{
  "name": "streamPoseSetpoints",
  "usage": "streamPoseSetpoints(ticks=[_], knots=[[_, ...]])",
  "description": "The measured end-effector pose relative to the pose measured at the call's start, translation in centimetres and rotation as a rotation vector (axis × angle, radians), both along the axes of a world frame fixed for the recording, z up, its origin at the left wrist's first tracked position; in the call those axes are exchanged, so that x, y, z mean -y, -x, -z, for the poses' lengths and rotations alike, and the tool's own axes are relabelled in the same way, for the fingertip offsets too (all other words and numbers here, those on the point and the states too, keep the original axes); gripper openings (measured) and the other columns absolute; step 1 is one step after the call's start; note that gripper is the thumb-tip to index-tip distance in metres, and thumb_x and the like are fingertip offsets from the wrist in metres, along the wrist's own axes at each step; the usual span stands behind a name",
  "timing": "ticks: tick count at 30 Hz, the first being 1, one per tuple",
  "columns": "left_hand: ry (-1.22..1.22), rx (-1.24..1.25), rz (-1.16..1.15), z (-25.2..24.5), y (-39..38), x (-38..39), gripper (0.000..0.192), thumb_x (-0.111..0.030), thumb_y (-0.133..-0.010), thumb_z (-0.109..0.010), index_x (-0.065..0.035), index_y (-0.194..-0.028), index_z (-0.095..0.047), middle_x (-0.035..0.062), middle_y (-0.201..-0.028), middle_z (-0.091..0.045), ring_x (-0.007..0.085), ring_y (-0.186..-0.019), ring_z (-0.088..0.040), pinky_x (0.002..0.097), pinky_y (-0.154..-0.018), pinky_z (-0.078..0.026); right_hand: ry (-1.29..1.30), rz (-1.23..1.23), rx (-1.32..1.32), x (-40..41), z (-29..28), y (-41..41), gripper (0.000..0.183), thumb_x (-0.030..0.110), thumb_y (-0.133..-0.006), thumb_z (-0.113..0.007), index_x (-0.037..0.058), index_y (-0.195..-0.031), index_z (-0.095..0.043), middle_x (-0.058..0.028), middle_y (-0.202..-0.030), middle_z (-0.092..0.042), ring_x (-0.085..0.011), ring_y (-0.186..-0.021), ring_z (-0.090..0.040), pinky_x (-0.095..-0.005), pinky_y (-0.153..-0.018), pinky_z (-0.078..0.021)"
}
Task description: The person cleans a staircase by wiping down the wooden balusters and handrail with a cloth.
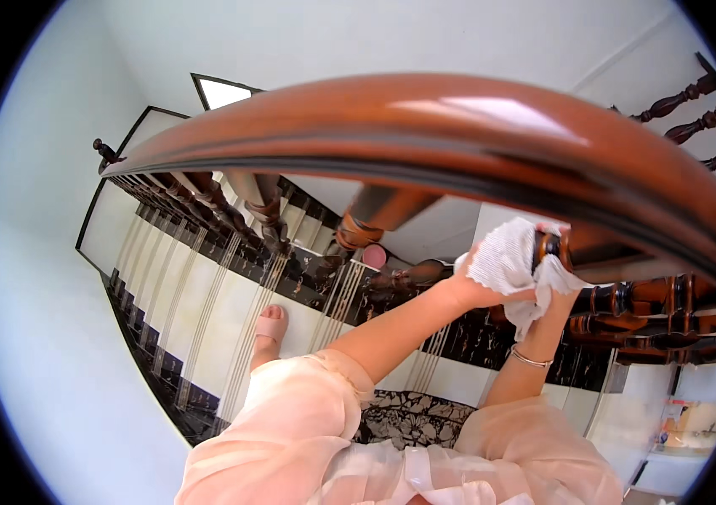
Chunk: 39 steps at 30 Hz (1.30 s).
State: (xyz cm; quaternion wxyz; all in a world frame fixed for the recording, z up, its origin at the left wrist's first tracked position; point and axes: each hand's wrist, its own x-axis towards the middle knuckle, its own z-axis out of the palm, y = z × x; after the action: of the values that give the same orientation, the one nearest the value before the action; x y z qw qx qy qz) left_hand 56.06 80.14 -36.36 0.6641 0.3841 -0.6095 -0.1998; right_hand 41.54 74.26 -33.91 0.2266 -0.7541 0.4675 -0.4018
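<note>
Below the curved, polished wooden handrail, a white cloth is wrapped around a turned wooden baluster. My left hand holds the cloth against the baluster's left side, its fingers partly covered by the fabric. My right hand grips the cloth from the other side, with most of its fingers hidden behind the baluster and the fabric. A loose end of the cloth hangs down between my wrists. A bracelet circles my right wrist.
The staircase, in white and black stone, descends to the left beside a white wall. My sandalled foot stands on a step. More balusters lie to the right. A pink round object shows beyond the railing.
</note>
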Motion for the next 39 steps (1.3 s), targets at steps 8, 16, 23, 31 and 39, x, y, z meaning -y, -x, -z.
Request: streamPoseSetpoints(ticks=[8, 16, 23, 31, 39], knots=[[-0.312, -0.016, 0.636, 1.3, -0.5, 0.4, 0.054, -0.049, -0.071, -0.051, -0.0129, -0.111, -0.045, 0.0089, -0.114, -0.045, 0.0282, -0.106, -0.039, 0.0392, -0.091, -0.029, -0.1, 0.294, -0.131, -1.7, 1.1, 2.5, 0.04, 0.012, -0.069, -0.059, 0.0012, -0.106, -0.046, -0.0127, -0.103, -0.052, -0.0202, -0.094, -0.047, -0.0306, -0.088, -0.0319], [-0.283, 0.059, 0.538, 1.7, -1.8, -1.1, 0.053, -0.048, -0.072, -0.049, -0.0121, -0.111, -0.045, 0.0094, -0.114, -0.044, 0.0281, -0.106, -0.039, 0.039, -0.091, -0.029, -0.1, 0.394, 0.05, -5.7, -1.1, -3.0, 0.042, 0.014, -0.068, -0.061, 0.0012, -0.106, -0.046, -0.0124, -0.104, -0.051, -0.0205, -0.096, -0.046, -0.0309, -0.089, -0.0309], [-0.349, 0.031, 0.533, 1.3, -3.4, -0.1, 0.053, -0.048, -0.073, -0.048, -0.0115, -0.111, -0.045, 0.0099, -0.114, -0.044, 0.0279, -0.107, -0.039, 0.0388, -0.091, -0.029, -0.113, 0.41, 0.168, -7.3, -1.1, -5.1, 0.044, 0.015, -0.068, -0.062, 0.0011, -0.106, -0.045, -0.0121, -0.104, -0.05, -0.0208, -0.097, -0.046, -0.0313, -0.09, -0.03], [-0.368, 0.037, 0.538, 2.1, -3.3, 0.1, 0.052, -0.048, -0.075, -0.046, -0.0108, -0.111, -0.045, 0.0104, -0.114, -0.044, 0.0277, -0.108, -0.038, 0.0386, -0.092, -0.028, -0.134, 0.186, 0.503, -7.0, -1.9, -7.2, 0.058, 0.004, -0.052, -0.072, -0.0022, -0.102, -0.044, -0.0087, -0.1, -0.051, -0.0161, -0.095, -0.046, -0.0302, -0.086, -0.036], [-0.132, 0.031, 0.445, 2.9, -2.0, 1.1, 0.062, -0.054, -0.078, -0.035, -0.0016, -0.112, -0.042, 0.0129, -0.11, -0.045, 0.027, -0.106, -0.041, 0.0355, -0.089, -0.032, 0.258, 0.307, 0.035, -5.8, -1.5, -7.3, 0.03, 0.022, -0.062, -0.065, 0.005, -0.083, -0.055, -0.0075, -0.081, -0.056, -0.0224, -0.079, -0.052, -0.0363, -0.071, -0.0375]])
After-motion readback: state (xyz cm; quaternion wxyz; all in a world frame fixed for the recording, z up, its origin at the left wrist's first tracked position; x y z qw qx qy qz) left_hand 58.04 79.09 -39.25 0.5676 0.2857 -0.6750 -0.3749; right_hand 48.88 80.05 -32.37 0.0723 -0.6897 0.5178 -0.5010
